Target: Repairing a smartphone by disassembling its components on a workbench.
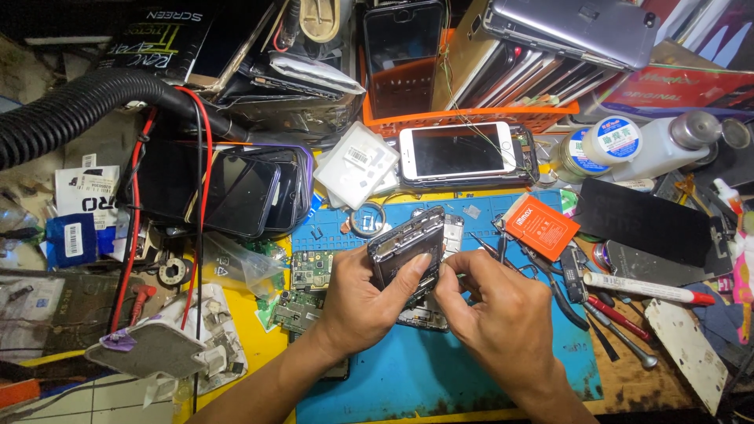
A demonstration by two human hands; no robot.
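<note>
Occupying frame centre, an opened phone [406,250] is clasped tilted by the left hand [363,298], fingers closed round its lower half, above a blue mat [440,369]. Its right edge is pinched by the right hand [491,302]. A white phone [459,151] lies above.

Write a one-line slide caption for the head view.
Left hand grips an opened phone over a blue mat while the right hand works at its edge.
</note>
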